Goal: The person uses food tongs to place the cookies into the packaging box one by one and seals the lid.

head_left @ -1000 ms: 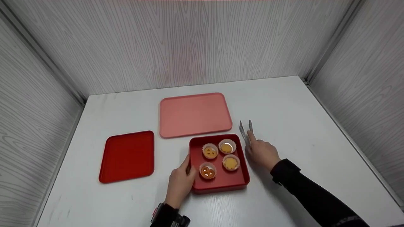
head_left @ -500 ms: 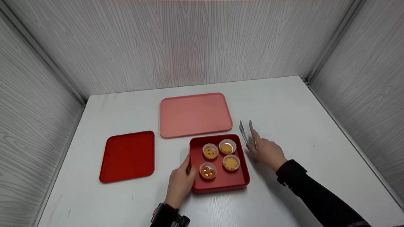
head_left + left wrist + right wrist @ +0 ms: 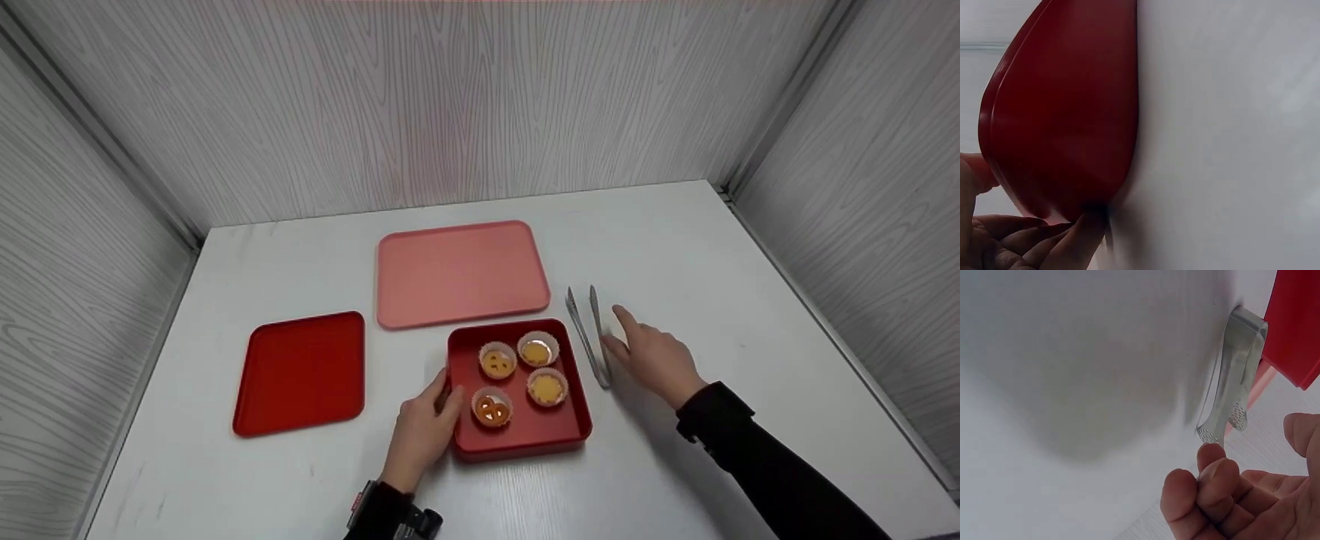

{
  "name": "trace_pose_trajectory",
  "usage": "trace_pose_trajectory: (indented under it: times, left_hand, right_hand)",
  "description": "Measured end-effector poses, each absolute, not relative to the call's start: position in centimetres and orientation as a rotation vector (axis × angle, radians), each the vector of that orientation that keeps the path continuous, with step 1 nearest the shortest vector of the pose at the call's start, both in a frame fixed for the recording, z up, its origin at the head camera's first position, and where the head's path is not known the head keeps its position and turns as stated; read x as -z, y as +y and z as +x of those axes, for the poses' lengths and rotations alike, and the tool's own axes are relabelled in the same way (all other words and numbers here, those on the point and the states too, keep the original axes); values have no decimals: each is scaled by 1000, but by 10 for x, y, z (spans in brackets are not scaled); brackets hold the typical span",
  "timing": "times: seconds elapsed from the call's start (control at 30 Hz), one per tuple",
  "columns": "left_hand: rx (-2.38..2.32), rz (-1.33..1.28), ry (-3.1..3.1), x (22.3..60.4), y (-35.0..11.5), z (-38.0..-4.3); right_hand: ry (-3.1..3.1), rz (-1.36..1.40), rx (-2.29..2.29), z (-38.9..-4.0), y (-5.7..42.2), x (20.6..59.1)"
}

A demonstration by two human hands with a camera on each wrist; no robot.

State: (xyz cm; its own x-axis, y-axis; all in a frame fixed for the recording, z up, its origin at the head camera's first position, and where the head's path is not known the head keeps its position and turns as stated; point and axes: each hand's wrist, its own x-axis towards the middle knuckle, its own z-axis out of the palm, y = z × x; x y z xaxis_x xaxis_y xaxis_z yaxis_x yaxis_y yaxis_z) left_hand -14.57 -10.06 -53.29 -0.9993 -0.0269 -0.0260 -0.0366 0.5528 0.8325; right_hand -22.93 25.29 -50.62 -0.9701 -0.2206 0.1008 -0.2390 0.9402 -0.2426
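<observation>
My left hand (image 3: 420, 431) holds the left wall of a square red box (image 3: 529, 431), its thumb by the rim and its fingers low on the outside, as the left wrist view shows. Inside the box sit several white paper cups with small cookies: a pretzel-shaped cookie (image 3: 492, 410), a cookie with holes (image 3: 498, 364) and two pale yellow cookies, one of them a flower-like cookie (image 3: 547, 388). Metal tongs (image 3: 583, 334) lie spread on the table along the box's right side. Just right of them hovers my right hand (image 3: 660, 364), fingers relaxed and holding nothing.
A pink rectangular tray (image 3: 461, 274) lies behind the box. To the left is a flat red tray (image 3: 304, 375). The white table (image 3: 712, 300) is bounded by grey wood-grain panels (image 3: 465, 105) at the back and sides.
My right hand has let go of the tongs and moved to the right, leaving them lying on the table. My left hand and the box have stayed in place.
</observation>
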Motion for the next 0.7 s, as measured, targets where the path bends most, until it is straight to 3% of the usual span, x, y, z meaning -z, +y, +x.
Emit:
trace_pose_trajectory:
  times: [0.2, 0.43, 0.7]
  left_hand:
    - [-1413, -44, 2816, 522, -121, -143]
    - [-924, 55, 3019, 513, -172, -141]
    - [-570, -5, 2959, 511, -224, -142]
  right_hand:
    - [-3016, 370, -409, -225, 259, 502]
    - [-2980, 406, -417, -221, 263, 501]
    - [-2974, 422, -398, -219, 266, 498]
